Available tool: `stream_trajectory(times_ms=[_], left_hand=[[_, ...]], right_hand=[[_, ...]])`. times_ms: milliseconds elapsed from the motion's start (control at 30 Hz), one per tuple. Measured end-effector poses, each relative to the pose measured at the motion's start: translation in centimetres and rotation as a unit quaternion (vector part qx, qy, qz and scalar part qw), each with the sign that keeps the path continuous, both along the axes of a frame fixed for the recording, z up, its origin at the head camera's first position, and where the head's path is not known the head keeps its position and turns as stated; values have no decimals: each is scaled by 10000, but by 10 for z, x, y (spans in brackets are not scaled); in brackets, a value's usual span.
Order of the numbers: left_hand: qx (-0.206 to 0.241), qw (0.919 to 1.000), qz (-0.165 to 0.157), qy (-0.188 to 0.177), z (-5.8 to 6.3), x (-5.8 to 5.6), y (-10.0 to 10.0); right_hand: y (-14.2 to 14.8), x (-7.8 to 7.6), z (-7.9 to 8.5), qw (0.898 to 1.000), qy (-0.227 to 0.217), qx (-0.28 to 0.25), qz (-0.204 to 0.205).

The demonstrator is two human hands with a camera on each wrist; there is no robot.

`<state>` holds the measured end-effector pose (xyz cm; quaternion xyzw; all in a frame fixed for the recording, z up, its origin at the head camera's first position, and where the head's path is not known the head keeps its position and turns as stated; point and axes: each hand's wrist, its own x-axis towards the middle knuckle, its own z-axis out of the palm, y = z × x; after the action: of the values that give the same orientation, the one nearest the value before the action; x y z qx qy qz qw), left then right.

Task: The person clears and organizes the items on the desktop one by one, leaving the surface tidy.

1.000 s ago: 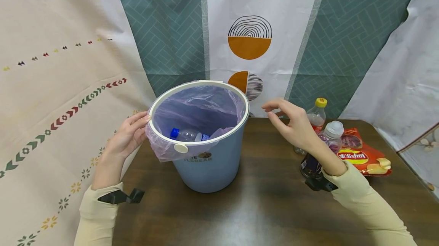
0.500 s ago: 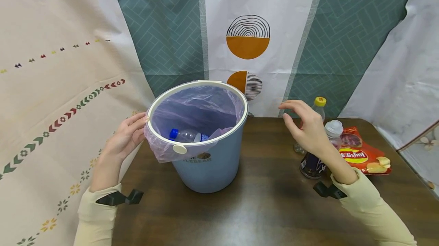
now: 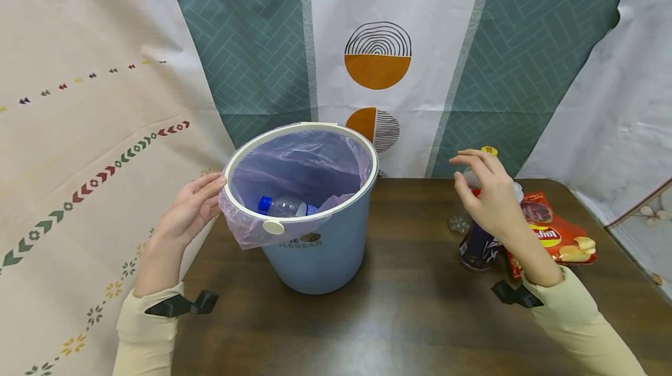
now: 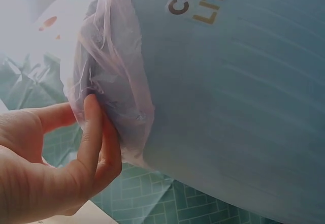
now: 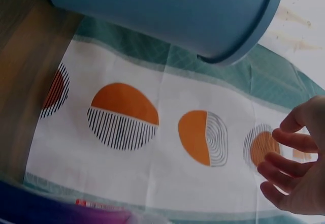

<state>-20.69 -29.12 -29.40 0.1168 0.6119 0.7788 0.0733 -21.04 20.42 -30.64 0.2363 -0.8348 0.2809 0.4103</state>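
Note:
A blue trash bin [image 3: 320,265] with a white rim stands on the table, lined with a thin pinkish-purple bag [image 3: 252,227] that hangs over its edge. Inside it lies a clear plastic bottle [image 3: 283,207] with a blue cap. My left hand [image 3: 184,213] grips the rim at the left, its fingers against the overhanging bag [image 4: 117,66]. On the other side, my right hand [image 3: 490,201] is in the air with loosely bent fingers and holds nothing. It overlaps a dark-labelled bottle [image 3: 476,250] and a yellow-capped bottle [image 3: 489,150], hiding much of both.
A red Lay's chip bag [image 3: 572,242] lies at the right of the dark wooden table [image 3: 409,317], behind my right forearm. Patterned cloth [image 3: 378,61] hangs along the back, and a cream cloth [image 3: 89,148] covers the left side.
My right hand has moved to the right, away from the bin and over toward the bottles. The left hand keeps its place at the rim.

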Motion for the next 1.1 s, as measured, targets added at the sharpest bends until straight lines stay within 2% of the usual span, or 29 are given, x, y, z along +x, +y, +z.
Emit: stream_trajectory(times_ms=[233, 500, 700, 933, 1100], left_hand=[[98, 9999, -55, -27, 2, 1, 1], [317, 9990, -299, 17, 3, 0, 2], [266, 9993, -275, 4, 3, 1, 3], [-42, 10000, -79, -29, 5, 3, 4], [6, 9999, -99, -26, 4, 4, 3]], right_hand=[[14, 1, -2, 9992, -80, -200, -346], [24, -1, -8, 9974, -190, -277, -634], [32, -2, -8, 9942, -365, -512, -875], [42, 1, -10, 9854, -1049, -676, -1162], [48, 1, -10, 9813, -1361, -669, -1188]])
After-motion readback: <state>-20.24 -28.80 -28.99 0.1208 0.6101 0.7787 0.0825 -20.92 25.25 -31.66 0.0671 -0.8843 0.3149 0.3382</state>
